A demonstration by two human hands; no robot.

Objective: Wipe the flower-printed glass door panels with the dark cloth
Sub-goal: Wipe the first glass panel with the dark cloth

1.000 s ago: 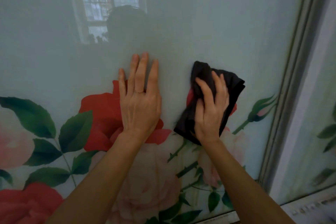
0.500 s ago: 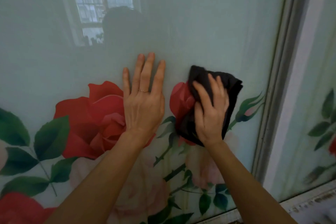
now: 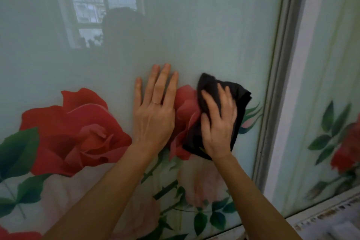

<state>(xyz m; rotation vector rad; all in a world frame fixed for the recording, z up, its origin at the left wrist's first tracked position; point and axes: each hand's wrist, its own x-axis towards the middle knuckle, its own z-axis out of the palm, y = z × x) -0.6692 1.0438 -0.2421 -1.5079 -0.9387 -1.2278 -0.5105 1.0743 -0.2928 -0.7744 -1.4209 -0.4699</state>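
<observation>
My left hand point(image 3: 153, 121) lies flat on the glass panel point(image 3: 194, 35), just left of the small rose point(image 3: 185, 103). Its fingers are straight and a little apart, and one has a thin ring point(image 3: 156, 102). My right hand point(image 3: 218, 128) presses the cloth point(image 3: 239, 95) on the glass, over the right side of the small rose. Those fingers are spread out on the cloth, but they look blurry. The cloth is bunched and sticks out above and right of my hand. The big rose point(image 3: 74, 132) is far left of the small rose. The gray frame point(image 3: 276, 84) stands to its right, with the next panel point(image 3: 331, 64) past it.
</observation>
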